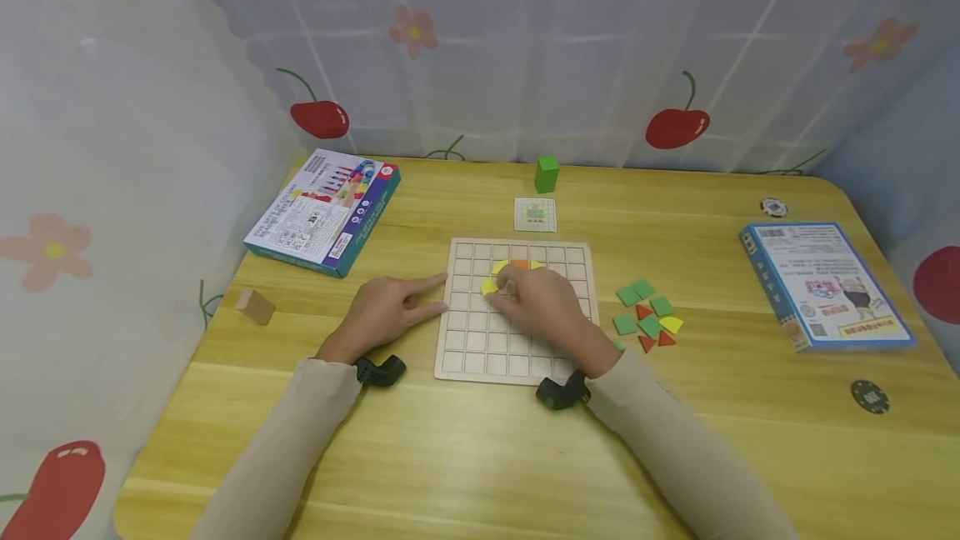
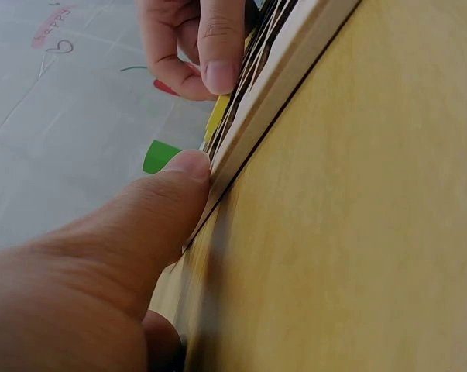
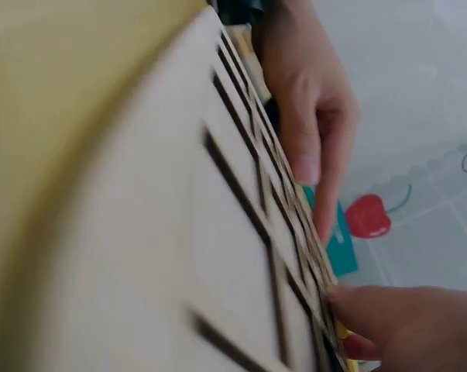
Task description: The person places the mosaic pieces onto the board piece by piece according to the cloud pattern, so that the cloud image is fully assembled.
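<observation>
A wooden grid board [image 1: 475,363] lies flat in front of me. My left hand [image 1: 381,311] touches its left edge with the thumb and index finger stretched out. Over the upper middle of the grid, my right hand [image 1: 546,304] pinches a yellow tile [image 1: 489,286] between thumb and fingers, low against the squares. Just above it, an orange tile [image 1: 519,264] sits between two other yellow pieces, partly covered by the hand. In the left wrist view, the right thumb rests at the yellow tile [image 2: 215,118].
Loose green tiles [image 1: 625,324], red triangles [image 1: 647,343] and a yellow quarter-round [image 1: 671,325] lie right of the board. A pattern card [image 1: 535,223] and green block [image 1: 547,176] stand behind it. Boxes flank both sides [image 1: 303,211]; a wooden block [image 1: 256,307] is left, chips [image 1: 870,397] right.
</observation>
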The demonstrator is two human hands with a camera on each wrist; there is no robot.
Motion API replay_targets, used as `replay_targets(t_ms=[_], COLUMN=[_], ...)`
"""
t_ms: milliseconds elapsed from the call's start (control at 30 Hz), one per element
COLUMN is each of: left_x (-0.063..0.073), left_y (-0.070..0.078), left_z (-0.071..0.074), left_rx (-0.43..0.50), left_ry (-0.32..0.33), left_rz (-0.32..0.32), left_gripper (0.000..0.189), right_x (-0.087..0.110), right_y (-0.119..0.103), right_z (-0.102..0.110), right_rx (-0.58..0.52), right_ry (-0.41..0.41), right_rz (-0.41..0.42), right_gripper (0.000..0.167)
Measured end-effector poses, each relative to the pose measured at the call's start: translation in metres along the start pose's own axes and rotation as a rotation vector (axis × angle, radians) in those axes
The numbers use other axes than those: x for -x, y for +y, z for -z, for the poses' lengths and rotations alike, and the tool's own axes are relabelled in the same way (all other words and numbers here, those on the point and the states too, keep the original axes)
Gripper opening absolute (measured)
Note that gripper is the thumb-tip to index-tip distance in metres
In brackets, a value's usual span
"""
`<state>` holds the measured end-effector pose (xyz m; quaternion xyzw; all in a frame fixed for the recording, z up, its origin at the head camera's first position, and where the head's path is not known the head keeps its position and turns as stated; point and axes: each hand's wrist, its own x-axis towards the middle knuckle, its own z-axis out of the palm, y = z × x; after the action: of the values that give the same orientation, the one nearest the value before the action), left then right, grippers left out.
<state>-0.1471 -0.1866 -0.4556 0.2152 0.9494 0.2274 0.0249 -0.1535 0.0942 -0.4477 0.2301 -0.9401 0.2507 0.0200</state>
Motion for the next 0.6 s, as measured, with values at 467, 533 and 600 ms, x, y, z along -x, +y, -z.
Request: replay_targets(t_ms=[467,533,600], left_x=[-0.001,0.0,0.0], left_y=[-0.001,-0.001,-0.001], left_z=[-0.002,-0.001,-0.001], left_rx=[-0.007,-0.004,-0.002], left_ry=[0.014,0.018,0.019], left_rz=[-0.016,-0.015,-0.014], left_gripper=[0.052,0.052,0.052], right_x=[0.001,0.001,0.001], right_y=[-0.002,-0.002,-0.002], right_z=[-0.014,-0.014,-0.014], right_rx=[-0.006,-0.012,-0.013], right_ry=[0.152,0.151,0.153], right_rz=[0.036,0.054,0.07], right_gripper=[0.025,0.028,0.028])
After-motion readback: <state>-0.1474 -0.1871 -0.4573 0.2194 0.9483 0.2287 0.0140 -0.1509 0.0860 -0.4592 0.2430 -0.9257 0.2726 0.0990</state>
